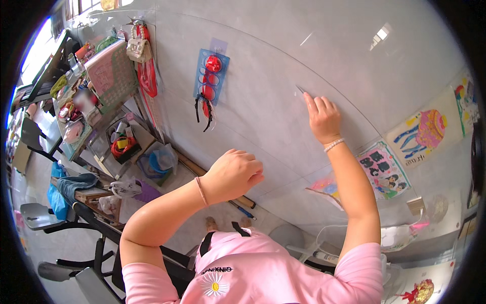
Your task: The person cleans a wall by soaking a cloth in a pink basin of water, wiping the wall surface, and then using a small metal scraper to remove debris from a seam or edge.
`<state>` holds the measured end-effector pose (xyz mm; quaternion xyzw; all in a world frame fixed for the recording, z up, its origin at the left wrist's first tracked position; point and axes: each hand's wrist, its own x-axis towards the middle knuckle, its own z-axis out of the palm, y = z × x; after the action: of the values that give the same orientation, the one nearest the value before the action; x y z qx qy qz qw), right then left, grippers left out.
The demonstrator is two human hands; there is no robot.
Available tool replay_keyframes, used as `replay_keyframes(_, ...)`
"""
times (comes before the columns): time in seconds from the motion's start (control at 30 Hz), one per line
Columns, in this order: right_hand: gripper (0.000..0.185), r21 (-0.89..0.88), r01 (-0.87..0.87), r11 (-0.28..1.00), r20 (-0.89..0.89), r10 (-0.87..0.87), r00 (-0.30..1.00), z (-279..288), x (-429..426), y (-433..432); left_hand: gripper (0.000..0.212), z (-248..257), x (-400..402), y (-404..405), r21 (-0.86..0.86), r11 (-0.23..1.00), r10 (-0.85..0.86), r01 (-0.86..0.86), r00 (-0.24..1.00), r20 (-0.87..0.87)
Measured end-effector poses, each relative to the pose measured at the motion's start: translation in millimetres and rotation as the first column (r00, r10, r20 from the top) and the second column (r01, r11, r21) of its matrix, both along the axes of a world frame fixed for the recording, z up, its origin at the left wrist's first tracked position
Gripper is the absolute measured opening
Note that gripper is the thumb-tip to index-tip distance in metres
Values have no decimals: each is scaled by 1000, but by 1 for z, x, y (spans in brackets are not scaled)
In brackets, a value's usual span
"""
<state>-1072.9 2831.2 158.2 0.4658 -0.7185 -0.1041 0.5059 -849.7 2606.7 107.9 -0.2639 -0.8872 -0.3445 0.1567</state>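
My right hand (324,116) is raised against the grey wall (262,98), pinching a small, thin, pointed metal tool (300,89); its exact kind cannot be told. The tool's tip points up and left, at or close to the wall, beside a small white speck. My left hand (235,174) hovers lower and to the left, its fingers curled, with nothing seen in it; the palm is hidden. To the upper left of both hands, a blue plastic rack (200,72) hangs on the wall, holding a red bow and ribbon (213,64) and a black headband (197,108).
Children's drawings (419,133) are fixed to the wall at right, above a white cable and wall socket (415,205). At left stand a cluttered table (89,131), a box of red cord (123,146), chairs (45,216) and a wooden stool (91,193). Cardboard tubes (246,201) lie along the wall's foot.
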Motion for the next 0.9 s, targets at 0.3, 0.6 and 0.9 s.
replay_keyframes(0.3, 21, -10, -3, 1000, -190, 1, 982, 28, -24, -31, 11, -20, -54, 5, 186, 983, 3, -10, 999, 39)
replay_keyframes(0.6, 23, 40, 33, 999, -33, -32, 999, 1, -5, 4, 13, -44, -70, 14, 309, 949, 24, -66, 990, 137)
replay_keyframes(0.9, 16, 211, 11, 977, 7, -13, 1000, -1, -5, 7, 14, -56, -80, 40, 356, 934, -49, -19, 982, 183)
